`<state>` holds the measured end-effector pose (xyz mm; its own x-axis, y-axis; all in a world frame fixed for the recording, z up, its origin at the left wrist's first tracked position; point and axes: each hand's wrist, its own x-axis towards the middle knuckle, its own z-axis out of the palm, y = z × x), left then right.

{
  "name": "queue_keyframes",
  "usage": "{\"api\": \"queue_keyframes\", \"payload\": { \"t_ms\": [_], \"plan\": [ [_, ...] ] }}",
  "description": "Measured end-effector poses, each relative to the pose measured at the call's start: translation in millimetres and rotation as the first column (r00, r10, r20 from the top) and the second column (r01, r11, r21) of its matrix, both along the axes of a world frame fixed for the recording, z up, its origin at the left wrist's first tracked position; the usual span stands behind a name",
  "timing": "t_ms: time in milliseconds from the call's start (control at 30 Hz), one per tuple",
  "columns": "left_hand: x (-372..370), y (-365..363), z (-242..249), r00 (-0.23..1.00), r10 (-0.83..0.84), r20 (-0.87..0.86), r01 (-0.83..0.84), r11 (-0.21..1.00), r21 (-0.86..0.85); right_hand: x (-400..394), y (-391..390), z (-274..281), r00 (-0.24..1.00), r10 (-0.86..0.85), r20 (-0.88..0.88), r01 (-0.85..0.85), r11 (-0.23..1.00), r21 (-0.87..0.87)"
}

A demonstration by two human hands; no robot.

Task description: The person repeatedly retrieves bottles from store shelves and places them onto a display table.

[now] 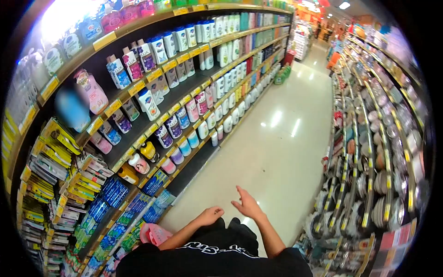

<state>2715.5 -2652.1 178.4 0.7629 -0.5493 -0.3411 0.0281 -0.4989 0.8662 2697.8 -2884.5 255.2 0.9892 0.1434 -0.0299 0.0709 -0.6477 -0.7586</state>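
My left hand hangs in front of my body over the aisle floor, its fingers curled in together with nothing seen in them. To its right my right hand reaches a little further forward, open, thumb and fingers apart and empty. Beside my left forearm is a pink plastic thing, partly hidden by the arm and my black shirt. Nearest on the left, a shelf holds body wash bottles and, lower down, blue toothpaste boxes.
Tall shelves line the left side, with pink pump bottles and packaged goods on yellow cards. Racks of pans, lids and plastic-wrapped ware run along the right. A pale tiled floor leads ahead, with green bottles at the far shelf end.
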Motion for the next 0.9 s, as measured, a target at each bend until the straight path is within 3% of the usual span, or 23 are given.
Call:
{"api": "queue_keyframes", "payload": {
  "t_ms": [67, 200, 233, 333, 500, 533, 600, 633, 733, 833, 900],
  "plan": [
    [36.7, -15.4, 1.2, 0.991, 0.132, -0.016, -0.132, 0.991, -0.013, 55.5, -20.4, 11.1, 0.992, 0.041, 0.123, -0.027, 0.993, -0.112],
    [118.7, -47.0, 27.8, 0.899, 0.401, -0.176, -0.428, 0.890, -0.155, 158.5, -36.6, 40.2, 0.998, 0.057, 0.019, -0.059, 0.995, 0.081],
    [144.2, -51.2, 10.0, 0.892, 0.443, -0.096, -0.450, 0.842, -0.296, 185.5, -40.8, 39.5, 0.997, 0.060, 0.047, -0.063, 0.995, 0.075],
    [222.8, -65.4, 16.1, 0.800, 0.589, -0.114, -0.574, 0.695, -0.433, 260.7, -53.0, 33.9, 0.992, 0.051, 0.116, -0.057, 0.997, 0.057],
    [394.7, -74.2, 29.9, 0.777, 0.629, 0.011, -0.527, 0.660, -0.536, 385.8, -78.5, 23.6, 0.985, 0.003, 0.170, -0.007, 1.000, 0.021],
    [433.4, -78.1, 28.4, 0.787, 0.617, 0.016, -0.500, 0.653, -0.568, 408.8, -83.6, 32.5, 0.989, -0.026, 0.146, 0.015, 0.997, 0.078],
    [493.1, -95.7, 71.1, 0.768, 0.636, 0.071, -0.491, 0.657, -0.572, 459.2, -93.2, 57.4, 0.992, -0.076, 0.098, 0.057, 0.981, 0.183],
    [526.4, -100.4, 79.9, 0.781, 0.609, 0.139, -0.457, 0.710, -0.535, 490.4, -100.7, 54.2, 0.978, -0.090, 0.190, 0.057, 0.983, 0.175],
    [604.9, -118.4, 123.9, 0.777, 0.559, 0.290, -0.377, 0.782, -0.496, 568.5, -106.8, 68.2, 0.962, -0.139, 0.235, 0.076, 0.963, 0.258],
    [666.4, -131.8, 167.5, 0.704, 0.662, 0.257, -0.510, 0.723, -0.467, 648.8, -101.7, 75.9, 0.957, -0.116, 0.264, 0.026, 0.947, 0.321],
    [723.5, -131.6, 160.4, 0.631, 0.711, 0.312, -0.569, 0.697, -0.437, 706.4, -97.2, 78.7, 0.964, -0.062, 0.258, -0.027, 0.945, 0.327]
  ]
}}
